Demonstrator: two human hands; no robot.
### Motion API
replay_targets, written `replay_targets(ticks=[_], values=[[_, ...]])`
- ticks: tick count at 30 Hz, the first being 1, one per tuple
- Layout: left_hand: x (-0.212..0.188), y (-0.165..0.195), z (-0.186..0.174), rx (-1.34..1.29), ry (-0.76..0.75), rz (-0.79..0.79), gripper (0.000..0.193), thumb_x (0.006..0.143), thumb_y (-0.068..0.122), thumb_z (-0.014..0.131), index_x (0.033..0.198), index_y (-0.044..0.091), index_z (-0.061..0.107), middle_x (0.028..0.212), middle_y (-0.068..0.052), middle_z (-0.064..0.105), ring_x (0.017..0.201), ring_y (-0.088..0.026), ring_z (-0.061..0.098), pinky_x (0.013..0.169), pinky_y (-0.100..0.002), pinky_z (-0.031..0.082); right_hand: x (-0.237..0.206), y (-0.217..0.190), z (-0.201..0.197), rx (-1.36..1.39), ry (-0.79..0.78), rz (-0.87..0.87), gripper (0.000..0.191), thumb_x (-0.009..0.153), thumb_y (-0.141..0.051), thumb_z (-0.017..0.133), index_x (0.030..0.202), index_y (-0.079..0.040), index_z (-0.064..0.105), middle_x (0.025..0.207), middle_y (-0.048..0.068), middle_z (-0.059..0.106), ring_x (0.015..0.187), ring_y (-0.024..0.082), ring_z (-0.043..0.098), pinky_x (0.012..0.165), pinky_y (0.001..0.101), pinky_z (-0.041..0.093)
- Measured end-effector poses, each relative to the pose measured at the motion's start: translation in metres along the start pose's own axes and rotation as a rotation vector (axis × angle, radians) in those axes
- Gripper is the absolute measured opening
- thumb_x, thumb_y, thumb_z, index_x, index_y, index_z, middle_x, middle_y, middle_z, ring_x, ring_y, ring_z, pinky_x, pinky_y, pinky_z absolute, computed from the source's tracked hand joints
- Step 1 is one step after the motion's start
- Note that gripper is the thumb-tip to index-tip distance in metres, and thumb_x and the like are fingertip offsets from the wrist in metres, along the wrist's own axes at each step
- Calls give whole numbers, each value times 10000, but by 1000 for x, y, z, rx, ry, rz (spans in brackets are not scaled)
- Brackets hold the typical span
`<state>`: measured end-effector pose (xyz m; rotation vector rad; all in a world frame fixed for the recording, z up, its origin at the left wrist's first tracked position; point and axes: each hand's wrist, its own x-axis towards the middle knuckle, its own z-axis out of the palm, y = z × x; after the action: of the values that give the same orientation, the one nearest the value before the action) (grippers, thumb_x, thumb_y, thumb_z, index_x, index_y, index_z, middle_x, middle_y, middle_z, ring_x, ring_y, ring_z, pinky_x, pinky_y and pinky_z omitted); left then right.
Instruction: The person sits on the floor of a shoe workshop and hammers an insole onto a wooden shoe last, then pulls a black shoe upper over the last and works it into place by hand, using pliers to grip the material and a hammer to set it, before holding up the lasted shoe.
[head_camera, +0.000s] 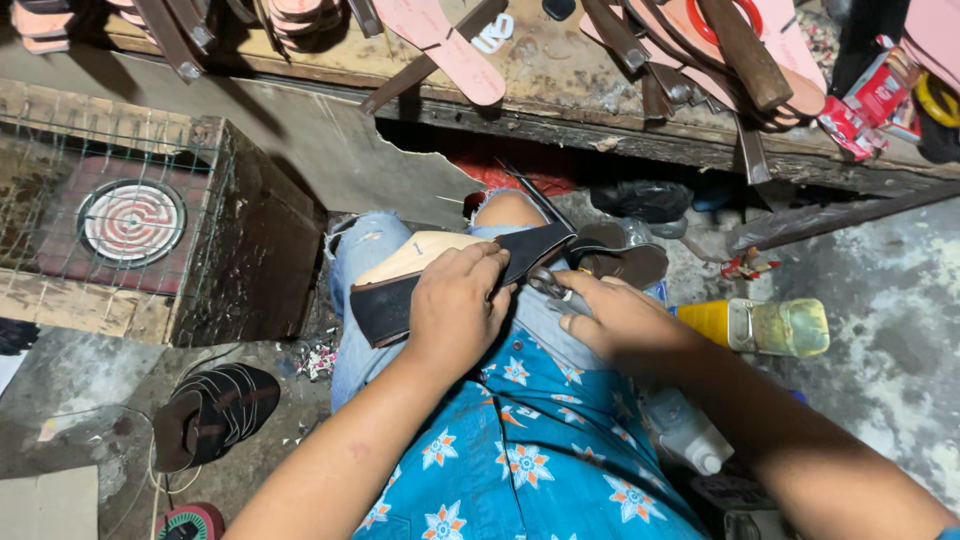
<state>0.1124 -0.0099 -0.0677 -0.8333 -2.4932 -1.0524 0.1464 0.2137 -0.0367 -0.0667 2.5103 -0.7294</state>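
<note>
Workbench (560, 75): long wooden top across the upper edge, carrying pink soles (450, 50), brown straps (740, 50) and red packets (860, 100).

Floor (890, 330): grey concrete, stained, at right and lower left.

Crate (240, 230): wooden box at left, wire mesh over the top; round coil heater (131, 222) inside.

Shirt (530, 450): blue with white and orange flowers, lower centre. Jeans (365, 250): pale, torn, over the knees.

Left hand (455, 305): closed over the sandal, fingers curled on its upper face, pressing it on the lap.

Right hand (615, 320): closed around the pliers, just right of the sandal.

Sandal (440, 270): lies tilted across the lap, tan insole showing at the upper left, a black strip (535, 250) running along its near edge and out toward the right.

Dark sandals (215, 410): stacked pair on the floor at lower left, well apart from the hands.

Second sandal (620, 262): brown, just beyond the right hand.

Bottle (765, 327): yellow liquid, lying on its side right of the right hand.

White bottle (685, 430): beside the right forearm.

Pliers (548, 286): small metal tool; tip meets the black strip between the two hands.

Tape roll (190, 522): red-rimmed, bottom left edge.
</note>
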Motion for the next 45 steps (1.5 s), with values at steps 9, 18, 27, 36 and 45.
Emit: replay_targets(ticks=[9,18,27,36,45], values=[[-17,8,5,105,-25,100,369,809,135,735,1154,9,699,1186,-121,684,970,-285,638,841,-418,502,-20,-4,13,-99,9,40,612,925,-313,601,1453,-70,408,1322,257,606,1266,409,555,1046,478,419],[-28,13,5,190,-11,224,352,871,130,642,1195,-1,687,1218,-126,677,992,-264,637,843,-390,499,-28,-6,20,-152,-15,114,589,938,-286,580,1449,-65,387,1270,250,625,1192,430,587,1006,497,443],[-3,-2,-6,21,-9,47,351,815,155,744,1134,15,709,1145,-135,716,957,-323,655,839,-432,517,3,3,49,-45,311,-65,333,977,-281,576,1196,-39,513,1045,250,684,993,446,658,867,517,508],[44,-50,-8,-134,-40,-136,288,868,162,728,1135,55,721,1123,-138,737,1042,-357,684,907,-441,533,93,11,63,-121,631,-235,337,965,-270,644,1127,-10,505,947,253,678,891,453,657,797,552,505],[35,-53,-10,-158,-135,-147,418,832,150,726,1234,49,675,1242,-152,698,1124,-360,661,921,-430,531,74,10,16,145,141,-395,413,913,-219,662,1259,-14,571,1062,245,692,966,431,672,832,524,525]])
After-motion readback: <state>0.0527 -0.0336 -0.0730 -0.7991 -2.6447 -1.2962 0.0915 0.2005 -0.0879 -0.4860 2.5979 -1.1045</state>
